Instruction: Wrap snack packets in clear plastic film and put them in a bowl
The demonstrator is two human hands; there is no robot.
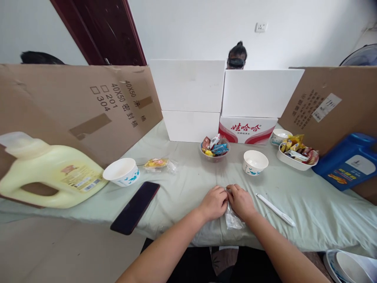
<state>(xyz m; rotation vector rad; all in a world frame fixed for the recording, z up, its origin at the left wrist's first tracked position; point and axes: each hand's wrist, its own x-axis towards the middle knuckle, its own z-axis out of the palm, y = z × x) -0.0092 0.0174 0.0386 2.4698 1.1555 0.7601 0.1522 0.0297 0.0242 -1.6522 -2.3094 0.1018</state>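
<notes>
My left hand and my right hand meet at the table's near edge, both pinched on the top of a small clear plastic packet that hangs down between them onto the pale green cloth. What is inside the packet cannot be made out. A white pen lies just right of my right hand. An empty white paper bowl stands beyond my hands, and a small bowl of wrapped candies sits farther back.
A black phone lies at the near left edge. Left stand a white paper bowl, a yellow snack packet and a yellow jug. Right are a snack dish and a blue jug. Cardboard and white boxes wall the back; a person's head shows behind.
</notes>
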